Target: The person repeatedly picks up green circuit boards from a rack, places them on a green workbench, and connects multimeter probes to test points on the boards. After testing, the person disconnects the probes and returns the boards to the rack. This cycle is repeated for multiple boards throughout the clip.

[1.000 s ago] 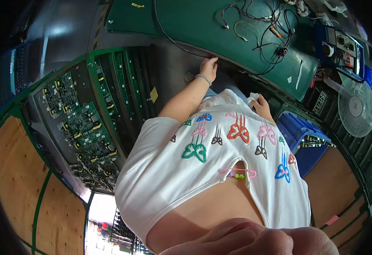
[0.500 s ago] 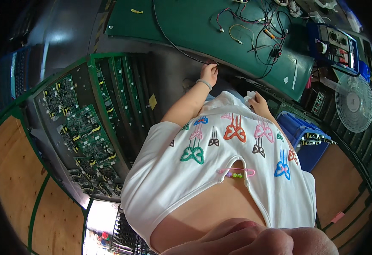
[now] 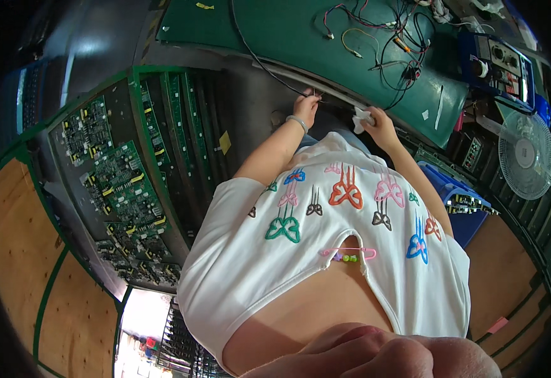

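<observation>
My left hand (image 3: 306, 108) is closed around the end of a black cable (image 3: 258, 61), just off the near edge of the green-topped workbench (image 3: 225, 28). Thin tips, perhaps bare wires, stick out past the fingers; they are too small to make out well. My right hand (image 3: 381, 128) pinches a crumpled white tissue (image 3: 362, 118) to the right of it, also below the bench edge. A gap separates the two hands, and the tissue is apart from the cable.
Tangled wires (image 3: 392, 53) lie on the bench. A blue-cased instrument (image 3: 499, 66) and a white fan (image 3: 526, 153) stand at the right, above a blue bin (image 3: 442, 183). Green circuit boards (image 3: 121, 179) fill a rack (image 3: 134, 94) at my left.
My right hand has come up and forward from beside my shirt, bringing the tissue nearer the bench edge. The left hand keeps the cable and has shifted slightly left.
</observation>
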Tool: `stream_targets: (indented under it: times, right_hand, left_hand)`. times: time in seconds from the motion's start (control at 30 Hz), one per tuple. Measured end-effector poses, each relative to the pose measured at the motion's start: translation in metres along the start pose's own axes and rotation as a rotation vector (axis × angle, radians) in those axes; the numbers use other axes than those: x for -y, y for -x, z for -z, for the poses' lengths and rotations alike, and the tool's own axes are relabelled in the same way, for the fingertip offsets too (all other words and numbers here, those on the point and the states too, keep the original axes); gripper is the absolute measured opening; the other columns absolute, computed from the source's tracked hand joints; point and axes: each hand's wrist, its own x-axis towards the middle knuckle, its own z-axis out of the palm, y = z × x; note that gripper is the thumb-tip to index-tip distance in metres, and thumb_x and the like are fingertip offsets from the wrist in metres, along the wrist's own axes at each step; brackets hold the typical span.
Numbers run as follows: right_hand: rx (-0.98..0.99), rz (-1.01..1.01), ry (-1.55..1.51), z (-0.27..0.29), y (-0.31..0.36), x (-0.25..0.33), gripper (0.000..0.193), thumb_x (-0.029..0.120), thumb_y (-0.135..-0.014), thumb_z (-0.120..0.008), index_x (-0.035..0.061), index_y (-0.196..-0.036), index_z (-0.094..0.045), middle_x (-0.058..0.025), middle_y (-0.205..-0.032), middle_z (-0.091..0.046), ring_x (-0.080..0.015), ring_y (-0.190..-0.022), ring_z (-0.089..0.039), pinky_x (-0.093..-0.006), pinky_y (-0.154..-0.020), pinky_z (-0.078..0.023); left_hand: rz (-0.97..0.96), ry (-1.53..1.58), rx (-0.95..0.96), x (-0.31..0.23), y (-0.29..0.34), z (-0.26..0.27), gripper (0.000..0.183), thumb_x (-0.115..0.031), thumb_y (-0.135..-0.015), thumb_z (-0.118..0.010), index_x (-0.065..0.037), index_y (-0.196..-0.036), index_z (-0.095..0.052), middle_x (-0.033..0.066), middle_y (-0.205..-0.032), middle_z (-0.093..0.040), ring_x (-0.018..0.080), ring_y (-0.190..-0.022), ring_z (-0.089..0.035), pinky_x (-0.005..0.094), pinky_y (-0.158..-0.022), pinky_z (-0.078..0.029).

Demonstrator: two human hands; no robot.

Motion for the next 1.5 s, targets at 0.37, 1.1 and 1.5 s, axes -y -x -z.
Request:
stream_targets:
  times: [0.37, 1.1, 1.5]
  right_hand:
    - [0.057, 0.429, 0.483, -0.092, -0.116, 0.060, 0.035, 0.009, -0.083, -0.066, 0.0067, -0.116, -0.055, -0.0148, -0.113, -0.058, -0.0379, -0.096, -0.065, -0.0450, -0.079, -0.056]
    - [-0.240, 0.187, 0.264, -0.052, -0.008, 0.003, 0.029, 0.002, -0.077, -0.062, 0.0048, -0.106, -0.059, -0.0165, -0.102, -0.062, -0.0393, -0.097, -0.061, -0.0495, -0.081, -0.051]
    - [0.062, 0.345, -0.042, -0.005, -0.067, 0.012, 0.011, -0.001, -0.084, -0.059, 0.0007, -0.093, -0.065, -0.0181, -0.087, -0.066, -0.0344, -0.077, -0.066, -0.0406, -0.071, -0.052]
  left_hand:
    - [0.035, -0.233, -0.096, -0.018, 0.044, 0.027, 0.011, -0.005, -0.086, -0.061, -0.010, -0.094, -0.066, -0.0024, -0.084, -0.063, 0.0062, -0.073, -0.057, 0.0172, -0.063, -0.045]
    - [-0.028, 0.019, 0.211, -0.036, 0.014, -0.006, 0.045, 0.018, -0.066, -0.047, -0.006, -0.102, -0.057, 0.0070, -0.113, -0.059, 0.0205, -0.114, -0.056, 0.0403, -0.104, -0.041]
    - [0.284, -0.042, 0.249, -0.101, 0.046, -0.001, 0.009, -0.011, -0.097, -0.052, -0.009, -0.104, -0.056, 0.0203, -0.130, -0.062, 0.0365, -0.111, -0.066, 0.0405, -0.088, -0.057]
